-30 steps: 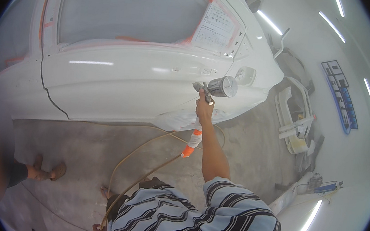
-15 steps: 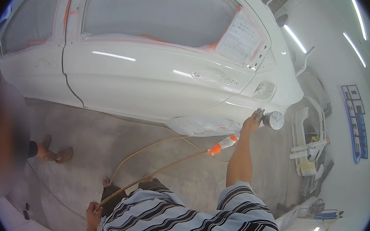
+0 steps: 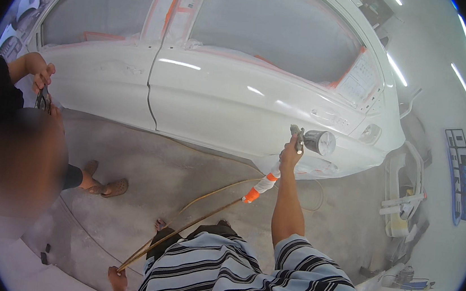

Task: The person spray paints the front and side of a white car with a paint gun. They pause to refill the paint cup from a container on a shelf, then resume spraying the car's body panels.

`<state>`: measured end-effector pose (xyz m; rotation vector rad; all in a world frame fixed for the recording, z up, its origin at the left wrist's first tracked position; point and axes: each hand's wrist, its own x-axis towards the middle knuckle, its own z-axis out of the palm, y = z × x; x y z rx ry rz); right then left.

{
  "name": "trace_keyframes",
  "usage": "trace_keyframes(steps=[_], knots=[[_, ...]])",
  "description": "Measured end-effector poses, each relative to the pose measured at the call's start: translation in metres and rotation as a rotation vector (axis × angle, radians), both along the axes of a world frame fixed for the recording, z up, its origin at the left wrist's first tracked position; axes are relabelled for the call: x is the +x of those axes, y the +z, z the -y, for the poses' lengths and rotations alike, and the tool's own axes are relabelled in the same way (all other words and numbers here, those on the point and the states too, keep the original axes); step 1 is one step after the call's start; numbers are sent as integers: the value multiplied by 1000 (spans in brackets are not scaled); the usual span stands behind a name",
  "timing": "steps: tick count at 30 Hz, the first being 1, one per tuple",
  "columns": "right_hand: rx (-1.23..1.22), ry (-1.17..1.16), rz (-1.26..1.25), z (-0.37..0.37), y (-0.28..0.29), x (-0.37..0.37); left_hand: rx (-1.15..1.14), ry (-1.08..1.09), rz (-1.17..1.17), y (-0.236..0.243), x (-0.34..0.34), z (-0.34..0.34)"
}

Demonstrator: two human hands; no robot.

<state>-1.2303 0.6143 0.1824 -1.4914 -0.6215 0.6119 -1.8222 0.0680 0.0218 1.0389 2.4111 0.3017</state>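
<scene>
My right hand (image 3: 290,156) is closed round the grip of a paint spray gun (image 3: 297,136) with a round grey cup (image 3: 319,142) at its side. The gun is held in front of the white car's rear door (image 3: 220,101), near the back wheel covered in plastic sheet. From the gun's handle runs a tan air hose (image 3: 196,227), its upper end wrapped in white and orange. Low on the left, my left hand (image 3: 117,276) grips a lower part of that hose beside my hip.
A co-worker (image 3: 0,87) stands at the left by the front door, holding a dark object (image 3: 43,100) I cannot make out. Masking film and orange tape cover the windows (image 3: 279,25). Hose loops lie on the grey floor (image 3: 130,152). A removed white bumper (image 3: 401,197) stands at the right.
My view has shifted, so the car appears further right. The spray gun has moved left along the car's side, away from the rear corner. The co-worker's raised hands have come into view.
</scene>
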Motion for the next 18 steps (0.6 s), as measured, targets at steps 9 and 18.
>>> trace_keyframes(steps=[9,18], knots=[[22,197,120,-40,-30,-223,-186,459,24,-27,-65,86],[155,411,171,-58,-29,-425,-108,372,44,-19,-42,102]])
